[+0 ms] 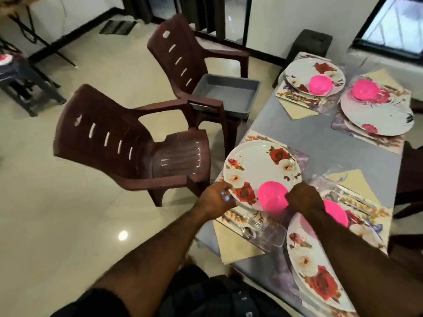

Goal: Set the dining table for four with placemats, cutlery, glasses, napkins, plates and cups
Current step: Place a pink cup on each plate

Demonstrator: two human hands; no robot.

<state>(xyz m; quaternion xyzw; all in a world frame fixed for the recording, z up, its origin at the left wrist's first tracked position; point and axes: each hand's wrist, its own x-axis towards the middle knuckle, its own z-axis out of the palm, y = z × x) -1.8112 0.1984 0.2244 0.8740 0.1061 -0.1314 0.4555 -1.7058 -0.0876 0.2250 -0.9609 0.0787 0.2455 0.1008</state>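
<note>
Room: pale glossy tiled floor (68, 202) lies wide open left of both hands; dark-framed window (393, 26) at the far right corner.
Table: blue-grey dining table (343, 138) runs away from the hands; its long left edge passes just under the left hand, its near corner sits below the right forearm.
Chairs: near brown chair (128, 143) stands just left of the left hand, turned off from the table edge with a gap of floor between; far brown chair (187, 60) stands beyond it, carrying a grey tray (226, 94) on its seat.
Left hand: left hand (215, 197) has fingers curled at the near-left rim of the floral plate (258, 165); whether it pinches the rim I cannot tell, blur hides the fingertips.
Right hand: right hand (304, 197) is curled closed against the right side of the pink cup (273, 199), which sits on that plate's near edge between the two hands.
Under the hands: placemat (233, 216), fork and spoon (248, 228), yellow napkin (238, 245).
Other settings: plate with a pink cup just right of the right forearm; two more well beyond the hands.
</note>
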